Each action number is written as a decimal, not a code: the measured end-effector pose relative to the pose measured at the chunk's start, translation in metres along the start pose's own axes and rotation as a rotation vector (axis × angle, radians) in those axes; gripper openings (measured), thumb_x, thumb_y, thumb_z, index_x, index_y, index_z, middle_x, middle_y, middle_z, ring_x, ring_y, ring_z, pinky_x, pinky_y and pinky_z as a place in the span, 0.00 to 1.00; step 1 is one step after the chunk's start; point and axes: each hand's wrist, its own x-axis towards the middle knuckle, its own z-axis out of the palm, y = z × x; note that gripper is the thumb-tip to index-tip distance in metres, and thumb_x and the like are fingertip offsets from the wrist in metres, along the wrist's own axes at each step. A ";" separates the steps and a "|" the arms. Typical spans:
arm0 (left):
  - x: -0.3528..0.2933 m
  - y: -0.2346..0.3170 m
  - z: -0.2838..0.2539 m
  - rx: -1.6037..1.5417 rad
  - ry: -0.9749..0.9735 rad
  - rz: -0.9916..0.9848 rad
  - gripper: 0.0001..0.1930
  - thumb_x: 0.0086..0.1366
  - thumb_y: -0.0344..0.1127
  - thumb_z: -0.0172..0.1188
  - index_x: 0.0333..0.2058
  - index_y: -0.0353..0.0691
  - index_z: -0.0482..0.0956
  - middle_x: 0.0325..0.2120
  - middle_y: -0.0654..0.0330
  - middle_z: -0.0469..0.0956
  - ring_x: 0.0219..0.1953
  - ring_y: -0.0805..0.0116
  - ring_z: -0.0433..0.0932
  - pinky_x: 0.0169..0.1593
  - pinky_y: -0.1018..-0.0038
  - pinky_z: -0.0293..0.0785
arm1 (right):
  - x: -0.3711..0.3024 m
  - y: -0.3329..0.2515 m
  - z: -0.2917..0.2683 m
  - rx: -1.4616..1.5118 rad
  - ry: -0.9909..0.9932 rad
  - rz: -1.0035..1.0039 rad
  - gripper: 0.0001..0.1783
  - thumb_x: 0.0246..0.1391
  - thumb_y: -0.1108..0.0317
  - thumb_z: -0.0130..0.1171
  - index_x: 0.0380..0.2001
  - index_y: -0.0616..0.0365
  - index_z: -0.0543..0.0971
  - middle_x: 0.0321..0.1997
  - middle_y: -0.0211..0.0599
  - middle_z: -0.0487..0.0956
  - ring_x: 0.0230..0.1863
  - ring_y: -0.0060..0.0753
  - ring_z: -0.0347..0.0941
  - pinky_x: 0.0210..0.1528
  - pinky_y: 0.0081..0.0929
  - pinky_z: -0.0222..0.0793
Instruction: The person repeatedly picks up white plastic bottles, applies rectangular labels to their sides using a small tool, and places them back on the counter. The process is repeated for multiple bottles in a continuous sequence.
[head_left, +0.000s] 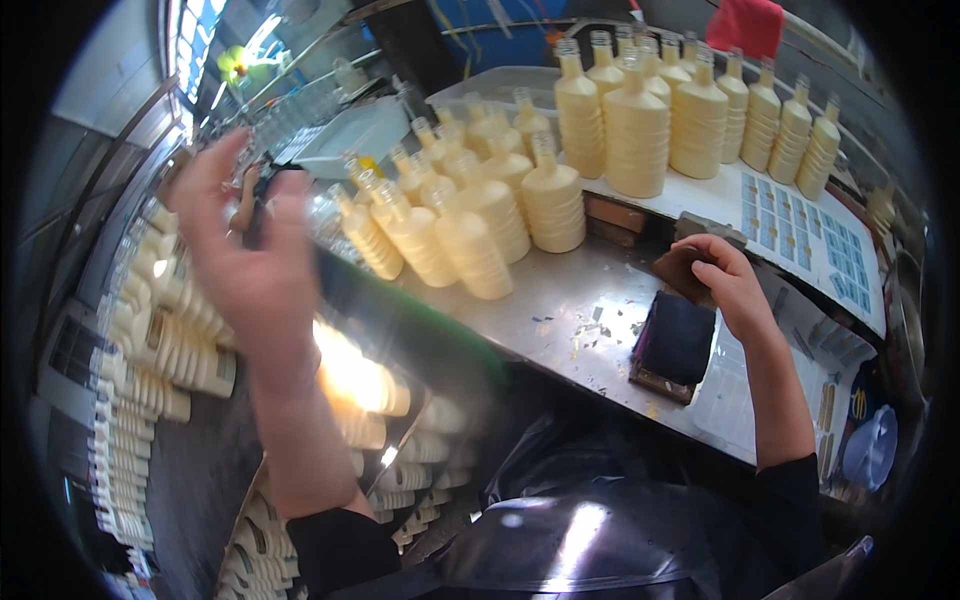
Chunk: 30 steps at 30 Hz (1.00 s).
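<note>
My left hand (255, 255) is raised at the left, blurred by motion, its fingers spread with nothing seen in them. My right hand (728, 285) pinches a brown flat pad (682, 270) between thumb and fingers at the table's right side. Just below that hand lies a black cloth-like block (677, 338) on a dark base. Cream ribbed bottles (480, 255) with clear necks stand in a group on the metal table (560, 315), between my hands. More cream bottles (636, 140) line the raised white shelf behind.
Sheets of small blue and gold decals (800, 235) lie on the white board at right. A pale blue plastic basin (870, 448) sits at the far right. Many cream bottles (190, 355) are stacked at the left. A blurred green band (410, 315) runs beside the table; a red cloth (745, 28) hangs behind.
</note>
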 end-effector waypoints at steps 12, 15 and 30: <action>-0.061 0.004 0.260 -0.226 -0.617 -0.363 0.35 0.59 0.41 0.68 0.64 0.38 0.69 0.58 0.50 0.72 0.62 0.53 0.72 0.66 0.62 0.66 | -0.083 0.030 -0.119 0.265 0.266 0.207 0.19 0.49 0.79 0.46 0.43 0.62 0.81 0.49 0.38 0.82 0.49 0.24 0.77 0.53 0.22 0.73; -0.066 -0.004 0.331 -0.308 -0.575 -0.333 0.39 0.62 0.43 0.68 0.68 0.35 0.63 0.62 0.46 0.70 0.65 0.51 0.70 0.67 0.61 0.65 | -0.087 0.045 -0.120 0.222 0.300 0.238 0.18 0.50 0.79 0.47 0.43 0.61 0.81 0.43 0.35 0.84 0.43 0.22 0.79 0.47 0.20 0.73; -0.035 0.030 0.352 -0.670 -0.427 -0.286 0.12 0.68 0.36 0.69 0.44 0.35 0.80 0.35 0.63 0.84 0.37 0.78 0.78 0.43 0.77 0.75 | -0.099 0.039 -0.102 0.250 0.211 0.315 0.14 0.57 0.76 0.52 0.44 0.60 0.83 0.42 0.30 0.83 0.47 0.21 0.76 0.52 0.23 0.71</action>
